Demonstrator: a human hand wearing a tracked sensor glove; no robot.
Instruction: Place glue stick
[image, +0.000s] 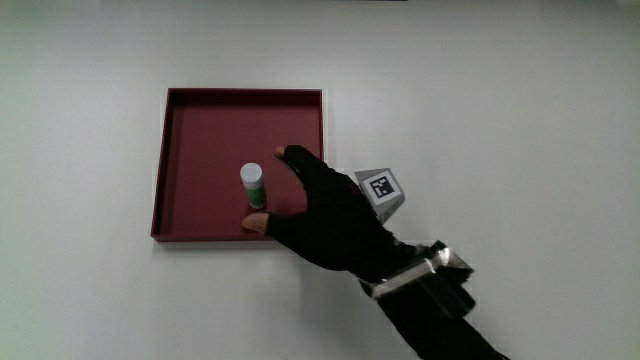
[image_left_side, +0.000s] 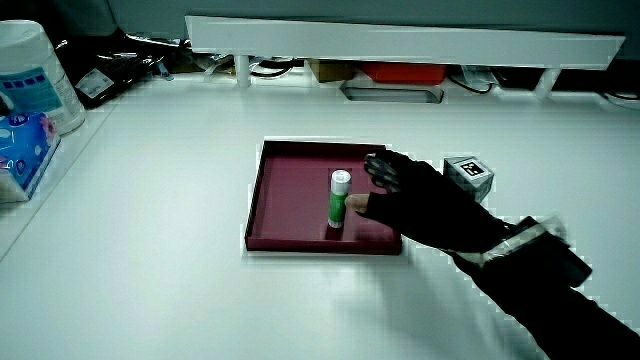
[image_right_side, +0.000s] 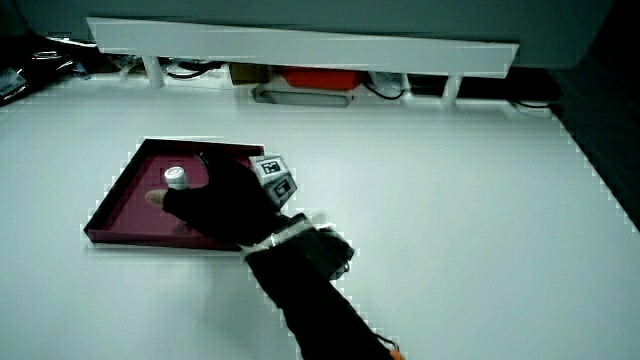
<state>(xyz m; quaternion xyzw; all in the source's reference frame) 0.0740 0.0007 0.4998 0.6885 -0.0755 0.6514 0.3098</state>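
Observation:
A glue stick (image: 253, 186) with a white cap and green body stands upright inside a dark red square tray (image: 200, 125), close to the tray wall nearest the person. The hand (image: 280, 192) reaches over that wall, right beside the stick. Its fingers are spread; the thumb tip (image: 258, 222) lies by the stick's base and the forefinger points past the stick without wrapping it. In both side views the glue stick (image_left_side: 339, 198) (image_right_side: 176, 178) stands free next to the hand (image_left_side: 362, 184) (image_right_side: 195, 195). The patterned cube (image: 382, 187) sits on the hand's back.
The white table (image: 500, 100) surrounds the tray. A side view shows a round wipes tub (image_left_side: 30, 75) and a blue packet (image_left_side: 22, 150) at the table's edge. A low white partition (image_left_side: 400, 40) runs along the table, with cables and boxes under it.

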